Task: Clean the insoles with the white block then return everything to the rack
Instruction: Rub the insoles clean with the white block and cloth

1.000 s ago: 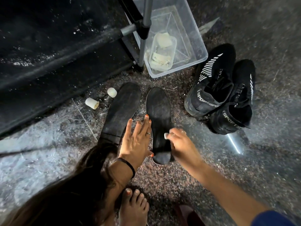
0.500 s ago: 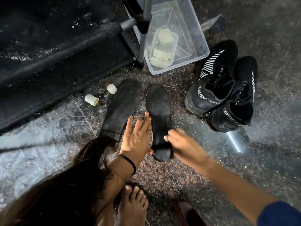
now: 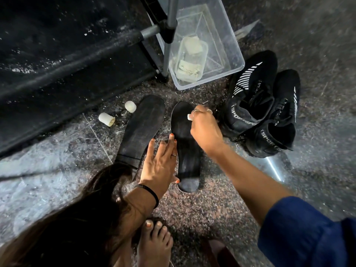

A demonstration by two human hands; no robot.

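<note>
Two black insoles lie side by side on the speckled floor (image 3: pixel 202 212) at the centre of the frame; the left insole (image 3: pixel 141 130) lies bare, tilted toward the upper right, its heel near a fall of dark hair (image 3: pixel 81 214); the right insole (image 3: pixel 185 151) lies nearly straight up the frame. The left hand (image 3: pixel 159 164) rests beside the right insole's left edge, fingers (image 3: pixel 171 141) straight and spread, released, the thumb touching the heel end; a black band (image 3: pixel 152 193) circles its wrist. The right hand (image 3: pixel 205 130) reaches over the toe end of the right insole, its fingers clenched round a small white block (image 3: pixel 189 116) that sits on the toe; a blue sleeve (image 3: pixel 300 236) covers that arm at lower right. A pair of black shoes (image 3: pixel 264 105) stands at right, just beside the right insole. A clear bin (image 3: pixel 229 54) at top centre holds a smaller clear tub (image 3: pixel 192 60) with pale scraps inside. The dark rack (image 3: pixel 77 60) fills the upper left, a grey post (image 3: pixel 171 26) of it crossing in front of the bin. Two small white pieces (image 3: pixel 107 119) lie on the floor between the rack and the left insole. A bare foot (image 3: pixel 156 241) shows at bottom centre.
</note>
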